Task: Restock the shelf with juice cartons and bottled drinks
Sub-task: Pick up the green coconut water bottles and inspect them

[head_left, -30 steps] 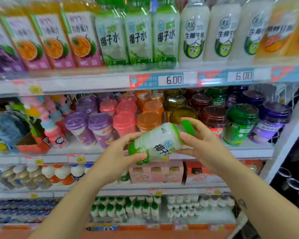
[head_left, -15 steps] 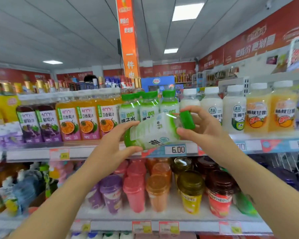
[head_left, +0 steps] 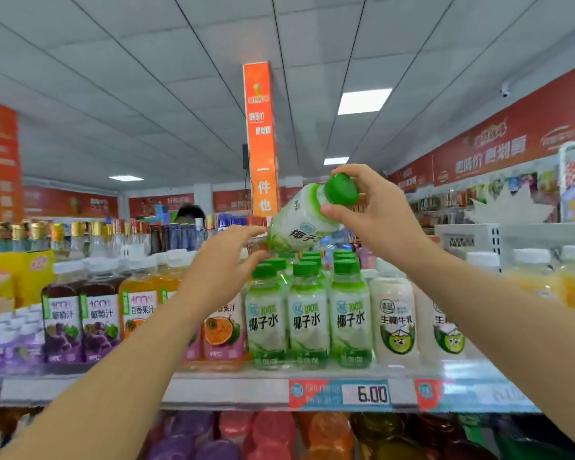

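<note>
Right hand (head_left: 379, 210) gripped tilted coconut water bottle (head_left: 299, 227) by neck above shelved coconut water row (head_left: 309, 313); left hand (head_left: 223, 263) released beside base. We feared base clipping caps (head_left: 304, 268), toppling row.

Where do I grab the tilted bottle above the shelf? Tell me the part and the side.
Grip the bottle at its narrow neck under the green cap, coming from the upper right, as the right hand does. It tilts cap-up toward that side, while its base points down at the shelved bottles, where the open left hand can steady it.
</note>
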